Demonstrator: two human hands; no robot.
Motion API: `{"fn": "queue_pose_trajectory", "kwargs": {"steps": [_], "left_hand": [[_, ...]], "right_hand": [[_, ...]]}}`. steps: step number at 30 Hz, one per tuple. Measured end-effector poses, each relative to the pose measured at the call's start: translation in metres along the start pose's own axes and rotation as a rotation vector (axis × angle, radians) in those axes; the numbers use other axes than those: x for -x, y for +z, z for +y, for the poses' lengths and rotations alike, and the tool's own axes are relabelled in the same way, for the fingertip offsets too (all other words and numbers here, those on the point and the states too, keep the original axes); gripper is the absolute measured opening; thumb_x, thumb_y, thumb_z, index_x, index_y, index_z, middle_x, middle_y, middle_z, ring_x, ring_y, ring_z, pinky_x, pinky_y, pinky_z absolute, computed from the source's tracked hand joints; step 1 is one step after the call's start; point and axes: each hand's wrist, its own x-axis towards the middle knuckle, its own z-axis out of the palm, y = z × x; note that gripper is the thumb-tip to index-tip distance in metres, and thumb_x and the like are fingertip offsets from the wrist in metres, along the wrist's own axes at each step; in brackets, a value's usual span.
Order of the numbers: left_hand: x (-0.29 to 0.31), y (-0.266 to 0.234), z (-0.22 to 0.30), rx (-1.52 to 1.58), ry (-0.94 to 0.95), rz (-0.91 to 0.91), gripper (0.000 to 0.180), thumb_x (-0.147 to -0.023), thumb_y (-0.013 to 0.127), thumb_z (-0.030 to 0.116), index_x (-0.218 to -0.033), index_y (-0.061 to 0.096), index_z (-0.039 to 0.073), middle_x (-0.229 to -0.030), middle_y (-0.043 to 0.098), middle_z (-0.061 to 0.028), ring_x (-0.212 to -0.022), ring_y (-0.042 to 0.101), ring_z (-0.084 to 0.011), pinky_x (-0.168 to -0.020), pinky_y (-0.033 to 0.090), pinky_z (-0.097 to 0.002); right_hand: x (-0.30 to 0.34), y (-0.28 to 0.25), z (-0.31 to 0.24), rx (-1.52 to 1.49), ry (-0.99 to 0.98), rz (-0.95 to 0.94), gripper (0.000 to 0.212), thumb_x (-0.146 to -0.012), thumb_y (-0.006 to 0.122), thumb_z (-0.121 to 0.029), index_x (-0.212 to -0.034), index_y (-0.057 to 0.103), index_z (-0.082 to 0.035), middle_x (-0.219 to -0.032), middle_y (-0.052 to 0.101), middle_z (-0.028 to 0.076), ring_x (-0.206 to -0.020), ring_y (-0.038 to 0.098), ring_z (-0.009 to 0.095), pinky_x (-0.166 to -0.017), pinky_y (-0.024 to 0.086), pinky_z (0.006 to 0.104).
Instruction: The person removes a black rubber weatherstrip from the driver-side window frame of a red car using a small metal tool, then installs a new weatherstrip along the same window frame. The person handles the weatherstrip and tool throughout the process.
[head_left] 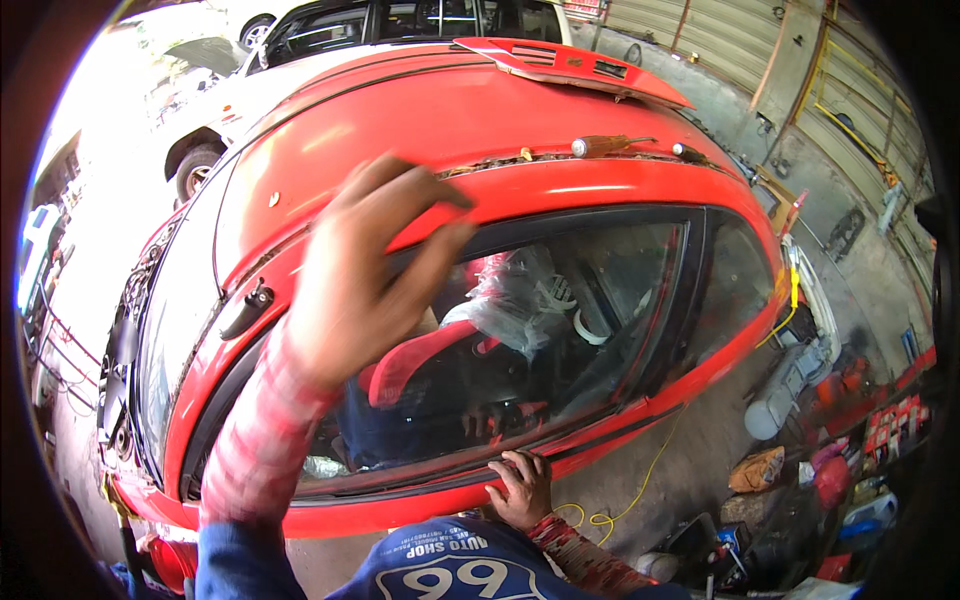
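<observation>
My left hand (365,275), slightly blurred, is raised in front of the red car's side window. Its fingers are bent and the thumb stands apart; nothing shows between them. My right hand (522,488) rests with spread fingers on the lower window edge of the red car door (590,455). Beyond my left hand stretches the red roof (400,105). Along the roof's near seam lie a screwdriver with an amber handle (600,147) and a dark-handled tool (688,153). Through the side glass (620,260) I see clear plastic sheeting (515,300) over a red and dark seat.
A loose red slotted panel (575,70) lies across the roof. A black mirror part (248,308) sits by the windshield. Behind stands a white vehicle (330,35). A yellow cord (645,490) runs on the floor near a grey tank (785,395) and scattered tools at right.
</observation>
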Motion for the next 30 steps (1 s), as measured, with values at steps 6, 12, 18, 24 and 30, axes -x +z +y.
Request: {"fn": "queue_pose_trajectory", "kwargs": {"steps": [6, 12, 18, 24, 30], "left_hand": [[-0.143, 0.157, -0.034, -0.369, -0.067, -0.191, 0.051, -0.092, 0.066, 0.051, -0.117, 0.071, 0.007, -0.123, 0.065, -0.0209, -0.117, 0.062, -0.0381, -0.100, 0.051, -0.0486], [-0.188, 0.235, -0.046, -0.488, -0.237, -0.472, 0.048, -0.096, 0.058, 0.050, -0.124, 0.070, 0.013, -0.133, 0.062, -0.0127, -0.128, 0.054, -0.0289, -0.099, 0.049, -0.0440], [-0.177, 0.235, -0.046, -0.454, -0.291, -0.302, 0.041, -0.096, 0.059, 0.043, -0.125, 0.071, 0.017, -0.125, 0.066, -0.0116, -0.126, 0.056, -0.0301, -0.096, 0.049, -0.0430], [-0.133, 0.109, -0.007, -0.518, -0.307, 0.054, 0.046, -0.097, 0.055, 0.039, -0.087, 0.074, -0.001, -0.073, 0.071, -0.0199, -0.071, 0.072, -0.0372, -0.066, 0.057, -0.0456], [0.032, -0.078, 0.042, -0.344, -0.496, 0.040, 0.029, -0.089, 0.075, 0.017, -0.108, 0.064, -0.002, -0.084, 0.059, -0.0021, -0.072, 0.057, -0.0092, -0.062, 0.047, -0.0275]], "right_hand": [[-0.004, -0.020, 0.030, -0.195, 0.006, 0.150, 0.040, -0.072, 0.081, -0.020, -0.110, 0.071, -0.012, -0.124, 0.060, 0.009, -0.117, 0.054, 0.034, -0.101, 0.041, 0.0512], [0.003, -0.045, 0.049, -0.287, 0.018, 0.116, 0.033, -0.072, 0.078, -0.013, -0.103, 0.070, -0.005, -0.115, 0.062, 0.012, -0.112, 0.055, 0.035, -0.100, 0.043, 0.0506], [-0.013, -0.057, 0.068, -0.346, -0.100, 0.028, 0.025, -0.073, 0.076, -0.010, -0.097, 0.071, -0.005, -0.105, 0.066, 0.009, -0.103, 0.060, 0.034, -0.095, 0.047, 0.0479], [-0.042, -0.028, 0.059, -0.505, -0.225, -0.262, 0.018, -0.082, 0.073, -0.013, -0.099, 0.071, -0.006, -0.099, 0.072, 0.010, -0.092, 0.068, 0.032, -0.083, 0.053, 0.0433], [-0.061, 0.015, 0.024, -0.532, -0.338, -0.588, 0.033, -0.086, 0.074, -0.020, -0.112, 0.069, -0.001, -0.111, 0.071, 0.018, -0.102, 0.069, 0.037, -0.089, 0.055, 0.0439]]}}
